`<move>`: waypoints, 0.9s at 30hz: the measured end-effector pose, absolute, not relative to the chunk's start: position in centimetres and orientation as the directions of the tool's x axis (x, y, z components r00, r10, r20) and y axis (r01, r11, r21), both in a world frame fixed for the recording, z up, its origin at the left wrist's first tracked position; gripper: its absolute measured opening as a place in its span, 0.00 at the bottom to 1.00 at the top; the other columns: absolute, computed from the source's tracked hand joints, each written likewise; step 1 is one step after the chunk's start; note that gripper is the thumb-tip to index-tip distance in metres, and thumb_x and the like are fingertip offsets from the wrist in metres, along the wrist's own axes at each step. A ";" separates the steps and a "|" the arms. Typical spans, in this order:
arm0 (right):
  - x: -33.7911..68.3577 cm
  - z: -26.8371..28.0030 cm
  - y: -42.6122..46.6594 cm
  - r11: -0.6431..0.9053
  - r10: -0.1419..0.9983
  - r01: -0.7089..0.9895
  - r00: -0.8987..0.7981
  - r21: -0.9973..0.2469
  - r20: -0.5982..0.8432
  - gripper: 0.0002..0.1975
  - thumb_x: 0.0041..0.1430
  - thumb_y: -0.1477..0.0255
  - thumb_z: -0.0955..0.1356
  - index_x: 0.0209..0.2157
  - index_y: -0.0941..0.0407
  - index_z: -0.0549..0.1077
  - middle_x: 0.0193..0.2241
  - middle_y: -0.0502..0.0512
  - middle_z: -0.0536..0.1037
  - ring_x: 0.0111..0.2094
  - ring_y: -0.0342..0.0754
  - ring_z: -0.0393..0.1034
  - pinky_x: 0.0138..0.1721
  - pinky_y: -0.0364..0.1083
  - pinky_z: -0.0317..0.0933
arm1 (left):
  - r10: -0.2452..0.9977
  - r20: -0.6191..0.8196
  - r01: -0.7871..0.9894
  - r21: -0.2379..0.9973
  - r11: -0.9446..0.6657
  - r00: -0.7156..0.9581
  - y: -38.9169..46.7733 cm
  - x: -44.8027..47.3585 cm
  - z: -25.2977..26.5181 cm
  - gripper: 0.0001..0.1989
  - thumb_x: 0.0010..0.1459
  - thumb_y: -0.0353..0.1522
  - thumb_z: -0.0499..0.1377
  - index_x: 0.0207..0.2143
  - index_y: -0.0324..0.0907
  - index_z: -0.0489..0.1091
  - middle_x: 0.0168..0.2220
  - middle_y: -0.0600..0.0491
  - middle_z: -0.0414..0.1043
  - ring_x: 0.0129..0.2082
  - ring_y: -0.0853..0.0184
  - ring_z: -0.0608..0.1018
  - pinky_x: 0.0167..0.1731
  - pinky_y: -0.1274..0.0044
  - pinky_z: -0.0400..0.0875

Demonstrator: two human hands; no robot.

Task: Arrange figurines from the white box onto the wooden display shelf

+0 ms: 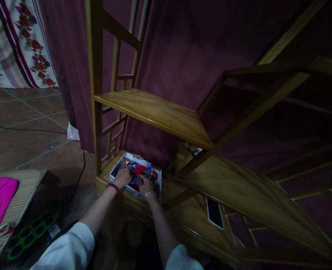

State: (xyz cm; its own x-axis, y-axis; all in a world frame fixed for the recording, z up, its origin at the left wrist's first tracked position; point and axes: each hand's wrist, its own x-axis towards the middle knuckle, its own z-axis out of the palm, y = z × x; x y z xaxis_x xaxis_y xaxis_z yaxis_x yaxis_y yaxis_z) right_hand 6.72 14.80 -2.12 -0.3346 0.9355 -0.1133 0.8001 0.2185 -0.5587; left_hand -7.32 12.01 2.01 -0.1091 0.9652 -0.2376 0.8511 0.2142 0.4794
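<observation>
Light is low where I stand, yet I can make out the person's left hand (122, 178) and right hand (146, 185), both bare and dipped into a white box (159, 182). That box sits open on the lower shelf (184, 213) of a wooden shelf unit (93, 56), close to its left upright, and it holds a jumble of small red and blue pieces (139, 170), a few of which look like little figures. The hands work side by side, a little apart, the left over the box's near left corner and the right nearer its right side. The fingers of both bend downward among the pieces; whether they pinch anything I cannot tell from here. A red beaded bracelet (112, 187) circles the left wrist and a pale one (150, 193) the right. Further right along the same shelf lies a phone (214, 212), its screen dark. Above the box runs a higher board (154, 112), with a maroon curtain (177, 63) behind. Off to the left, bright pink cloth (2, 198) lies on a woven mat (27, 187), near a green object with round holes (30, 232).
</observation>
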 end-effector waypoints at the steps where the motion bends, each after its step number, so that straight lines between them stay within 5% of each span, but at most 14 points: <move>1: 6.7 -2.1 14.8 0.221 0.932 0.799 -0.342 -0.559 -0.120 0.19 0.50 0.82 0.60 0.42 0.55 0.71 0.39 0.53 0.75 0.42 0.44 0.68 0.44 0.39 0.58 | 0.966 -0.229 0.840 0.496 0.219 -0.117 12.2 -7.4 1.9 0.20 0.53 0.27 0.46 0.49 0.41 0.61 0.42 0.46 0.71 0.43 0.64 0.73 0.39 0.77 0.65; 11: 6.3 -2.7 15.2 0.110 0.946 0.817 -0.261 -0.566 -0.194 0.14 0.49 0.75 0.65 0.40 0.53 0.69 0.36 0.51 0.76 0.39 0.44 0.69 0.40 0.40 0.60 | 0.968 -0.203 0.806 0.542 0.238 -0.149 11.8 -8.1 0.9 0.23 0.51 0.23 0.47 0.50 0.39 0.61 0.45 0.45 0.70 0.47 0.66 0.70 0.44 0.79 0.62; 19: 6.6 -3.2 16.5 0.071 0.955 0.841 -0.213 -0.536 -0.208 0.12 0.48 0.79 0.62 0.35 0.55 0.69 0.33 0.52 0.76 0.36 0.43 0.69 0.37 0.40 0.59 | 0.980 -0.142 0.914 0.365 0.180 -0.137 10.4 -8.3 0.7 0.19 0.49 0.23 0.48 0.44 0.38 0.66 0.41 0.43 0.71 0.42 0.63 0.73 0.41 0.76 0.65; 27: 6.5 -1.7 15.9 0.146 0.933 0.859 -0.284 -0.491 -0.220 0.18 0.49 0.80 0.61 0.41 0.51 0.68 0.36 0.49 0.75 0.37 0.43 0.68 0.40 0.40 0.58 | 1.000 -0.012 0.956 0.293 0.011 -0.008 9.3 -8.3 0.3 0.16 0.48 0.24 0.50 0.41 0.34 0.68 0.39 0.43 0.71 0.45 0.64 0.69 0.51 0.74 0.55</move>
State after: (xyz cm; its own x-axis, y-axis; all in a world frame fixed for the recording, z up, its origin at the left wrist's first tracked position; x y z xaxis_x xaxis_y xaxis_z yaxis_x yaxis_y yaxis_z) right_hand 6.52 15.89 -1.72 -0.2843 0.9331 -0.2203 0.8586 0.1456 -0.4914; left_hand -8.35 9.26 0.34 -0.0081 0.9999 -0.0116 0.9559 0.0111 0.2934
